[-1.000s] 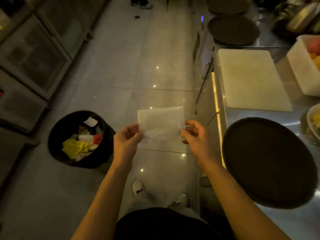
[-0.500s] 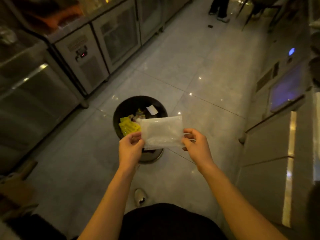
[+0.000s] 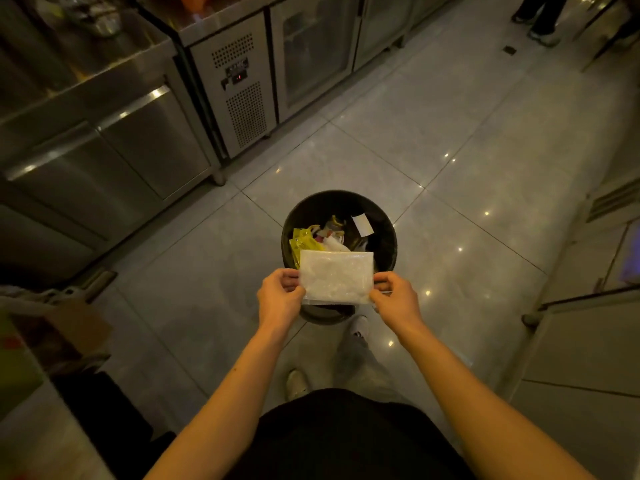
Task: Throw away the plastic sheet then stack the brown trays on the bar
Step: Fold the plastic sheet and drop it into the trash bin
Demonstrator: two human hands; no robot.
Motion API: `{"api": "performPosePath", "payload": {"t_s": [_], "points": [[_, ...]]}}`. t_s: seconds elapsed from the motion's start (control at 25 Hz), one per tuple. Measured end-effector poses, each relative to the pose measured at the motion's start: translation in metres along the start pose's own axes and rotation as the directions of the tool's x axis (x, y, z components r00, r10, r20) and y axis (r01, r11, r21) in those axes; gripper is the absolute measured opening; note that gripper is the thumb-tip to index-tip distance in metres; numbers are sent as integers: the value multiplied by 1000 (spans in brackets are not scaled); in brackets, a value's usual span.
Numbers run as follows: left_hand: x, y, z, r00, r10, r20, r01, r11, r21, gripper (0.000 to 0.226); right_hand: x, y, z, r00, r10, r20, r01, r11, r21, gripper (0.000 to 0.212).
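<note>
A cloudy white plastic sheet [image 3: 336,277] is stretched flat between both hands. My left hand [image 3: 278,299] pinches its left edge and my right hand [image 3: 394,299] pinches its right edge. The sheet hangs over the near rim of a round black waste bin [image 3: 388,237] standing on the tiled floor, which holds yellow wrappers and paper scraps. No brown tray and no bar top are in view.
Steel refrigerated counters [image 3: 242,91] run along the left and back. A pale cabinet front [image 3: 588,341] lines the right. Cardboard boxes [image 3: 62,334] sit at lower left. Another person's legs [image 3: 540,19] stand at top right. Open tiled floor surrounds the bin.
I have turned left, away from the counter with the brown trays. The bin has come from the left to directly under the sheet, which both hands kept holding.
</note>
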State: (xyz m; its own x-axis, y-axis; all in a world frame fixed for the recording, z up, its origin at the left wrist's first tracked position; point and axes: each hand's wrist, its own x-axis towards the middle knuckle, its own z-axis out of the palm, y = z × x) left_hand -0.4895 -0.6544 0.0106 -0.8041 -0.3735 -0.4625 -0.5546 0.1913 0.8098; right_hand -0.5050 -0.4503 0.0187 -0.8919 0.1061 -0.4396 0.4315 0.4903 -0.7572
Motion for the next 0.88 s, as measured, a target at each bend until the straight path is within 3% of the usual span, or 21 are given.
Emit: {"api": "performPosePath", "payload": {"t_s": [0.56,0.88], "points": [[82,54,90,991,-131,36,122,972,199,42,158,-6,-43,968,55,245,-18,988,-152,37],[117,65,89,983,-164,84,139,959,247,51,188,-24,-36,962,97,255,-43,977,-210,43]]}}
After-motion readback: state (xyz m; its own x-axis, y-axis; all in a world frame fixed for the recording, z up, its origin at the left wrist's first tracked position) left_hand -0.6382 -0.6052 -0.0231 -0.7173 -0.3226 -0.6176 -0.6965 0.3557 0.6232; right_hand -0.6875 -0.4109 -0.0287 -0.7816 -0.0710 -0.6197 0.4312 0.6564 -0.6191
